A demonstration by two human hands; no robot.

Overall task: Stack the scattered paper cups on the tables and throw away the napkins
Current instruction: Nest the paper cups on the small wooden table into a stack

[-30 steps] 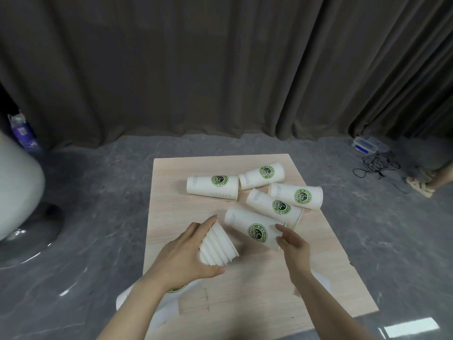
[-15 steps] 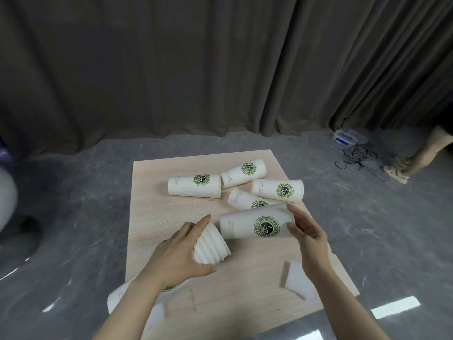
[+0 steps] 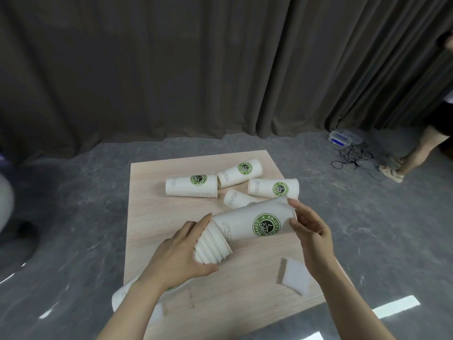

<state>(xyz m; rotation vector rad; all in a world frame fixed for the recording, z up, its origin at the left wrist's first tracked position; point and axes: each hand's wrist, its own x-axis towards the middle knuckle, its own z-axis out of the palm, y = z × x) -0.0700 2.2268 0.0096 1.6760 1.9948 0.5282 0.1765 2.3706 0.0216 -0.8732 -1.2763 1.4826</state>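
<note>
So roughly midway by the look of it. On the left, the left hand is wrapped around a stack of nested cups, gripping it near the rims with the open end pointing right; you can count several rims bunched together there, and the rest of the stack runs back under the wrist toward the near left edge of the table. Right beside that, one more cup has its base going into the mouth of the stack, only partly in by the look of it. The right hand holds that cup by its rim end, fingers curled around the edge.

Still to do: four loose cups lie on their sides at the back of the table, a left one, one behind it, a small bit of one half hidden behind the held cup, and one on the right. All look empty as far as I can tell.

Napkins aren't binned yet either: a white one sits near the right edge, just under the right forearm, and another pale piece peeks out by the left arm. No bin visible in view.
</note>
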